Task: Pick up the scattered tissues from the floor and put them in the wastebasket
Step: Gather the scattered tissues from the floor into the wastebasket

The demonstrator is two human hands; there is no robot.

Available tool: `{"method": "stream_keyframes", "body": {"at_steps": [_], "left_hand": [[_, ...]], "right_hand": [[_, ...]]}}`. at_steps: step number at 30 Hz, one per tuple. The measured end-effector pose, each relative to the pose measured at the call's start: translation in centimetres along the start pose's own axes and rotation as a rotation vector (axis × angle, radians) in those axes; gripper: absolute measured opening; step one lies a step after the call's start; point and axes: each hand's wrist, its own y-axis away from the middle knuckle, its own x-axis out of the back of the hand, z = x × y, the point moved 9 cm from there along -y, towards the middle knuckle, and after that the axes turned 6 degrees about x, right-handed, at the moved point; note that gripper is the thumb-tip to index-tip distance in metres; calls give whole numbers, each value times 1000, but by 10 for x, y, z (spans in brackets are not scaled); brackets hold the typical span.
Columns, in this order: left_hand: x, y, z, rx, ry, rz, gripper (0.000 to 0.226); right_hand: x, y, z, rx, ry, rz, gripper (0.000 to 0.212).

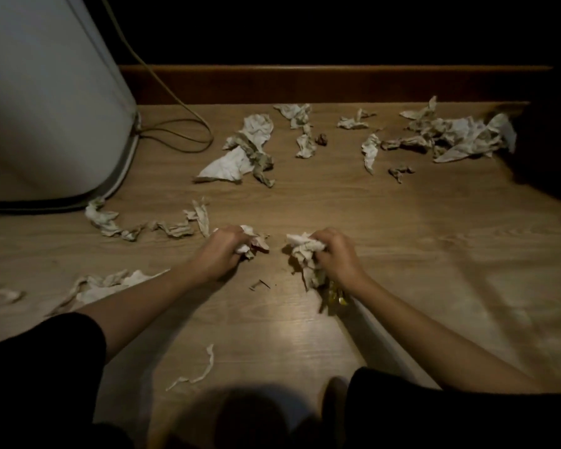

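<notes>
My left hand is closed around a crumpled white tissue low over the wooden floor. My right hand grips a bigger wad of tissues, with something yellowish hanging under the wrist. Several more crumpled tissues lie scattered: a large one ahead, a heap at the far right, a string of pieces left of my left hand, and more under my left forearm. No wastebasket is clearly visible.
A big white rounded appliance stands at the far left, with a cable looping on the floor beside it. A wooden baseboard runs along the back. A thin tissue strip lies near my knees. Dark shadow covers the right edge.
</notes>
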Motion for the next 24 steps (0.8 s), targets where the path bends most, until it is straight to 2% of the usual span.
{"method": "stream_keyframes", "body": {"at_steps": [5,10,15,18,22,24], "left_hand": [[48,7,-25,102,-13,113,12],[80,34,-57,295,-66,118,26],[90,95,-107,522,-64,122,25],[82,138,-129,690,-38,186,28],[45,177,-134,861,-2,116,57],[29,184,-130,915,26,102,60]], "right_hand": [[3,-49,-19,44,-8,-33,27],[-65,-20,-112,382,-43,-272,28],[-145,69,-183,702,-93,-561,33],[-177,102,-191,758,64,-711,47],[-193,129,-174,856,264,-739,84],[-191,136,-169,912,239,-716,78]]}}
